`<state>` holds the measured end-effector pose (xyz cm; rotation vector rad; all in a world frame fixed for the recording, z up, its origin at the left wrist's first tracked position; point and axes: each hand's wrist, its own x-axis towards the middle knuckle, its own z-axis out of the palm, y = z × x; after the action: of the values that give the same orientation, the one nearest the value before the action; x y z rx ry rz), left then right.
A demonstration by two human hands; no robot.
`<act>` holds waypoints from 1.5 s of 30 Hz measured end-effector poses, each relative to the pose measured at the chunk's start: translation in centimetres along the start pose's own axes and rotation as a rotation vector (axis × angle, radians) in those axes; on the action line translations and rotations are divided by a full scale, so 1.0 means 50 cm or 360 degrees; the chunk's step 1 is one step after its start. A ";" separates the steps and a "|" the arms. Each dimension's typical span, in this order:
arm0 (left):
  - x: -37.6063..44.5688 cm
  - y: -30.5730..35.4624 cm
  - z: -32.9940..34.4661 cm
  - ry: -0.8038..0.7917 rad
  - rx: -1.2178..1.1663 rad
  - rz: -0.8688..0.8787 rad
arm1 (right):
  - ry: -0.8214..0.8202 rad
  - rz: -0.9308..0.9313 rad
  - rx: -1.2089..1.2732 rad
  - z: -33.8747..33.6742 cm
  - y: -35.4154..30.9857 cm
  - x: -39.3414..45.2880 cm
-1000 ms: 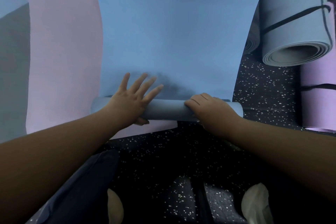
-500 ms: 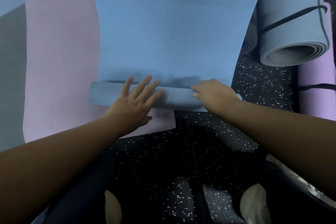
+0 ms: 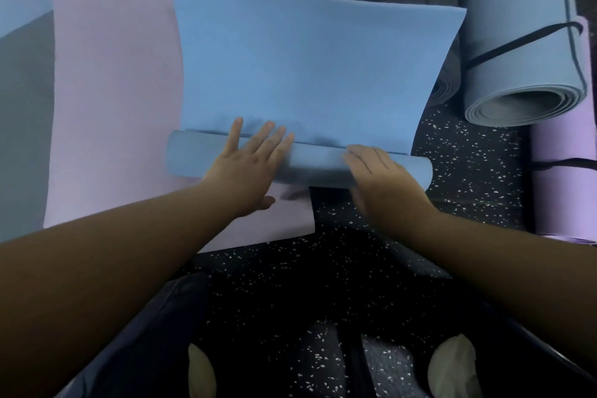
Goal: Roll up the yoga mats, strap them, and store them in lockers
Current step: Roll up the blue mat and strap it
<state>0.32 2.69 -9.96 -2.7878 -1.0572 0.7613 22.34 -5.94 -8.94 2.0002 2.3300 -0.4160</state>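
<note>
Both hands flat on the blue roll, mid-mat.

Left hand (image 3: 248,165) lies palm-down with fingers spread, right hand (image 3: 381,174) flat beside it, neither gripping, both pressing the rolled near end of the blue mat (image 3: 307,74). The mat's flat part lies beyond, overlapping a lilac mat (image 3: 116,90) on the speckled floor (image 3: 468,171). Far right rests a strapped grey-blue roll (image 3: 523,74), with a purple roll (image 3: 562,145) beside it.

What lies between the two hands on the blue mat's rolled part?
In the head view, only a bare stretch of the blue mat roll lies between the left hand and right hand; nothing else sits there.
</note>
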 end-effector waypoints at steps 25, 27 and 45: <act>-0.010 -0.009 0.056 0.0696 -0.0042 -0.0008 | -0.0677 0.0030 -0.0120 -0.018 0.001 0.016; -0.007 -0.004 0.056 0.0680 -0.0050 -0.0002 | -0.0689 0.0053 -0.0096 -0.023 0.005 0.028; 0.042 -0.025 0.005 0.0205 -0.0040 -0.0040 | -0.0693 0.0258 -0.0027 -0.044 0.014 0.094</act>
<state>0.82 4.95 -10.79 -2.7950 -1.0836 0.5613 22.55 -0.83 -7.92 1.8432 1.8910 -0.7320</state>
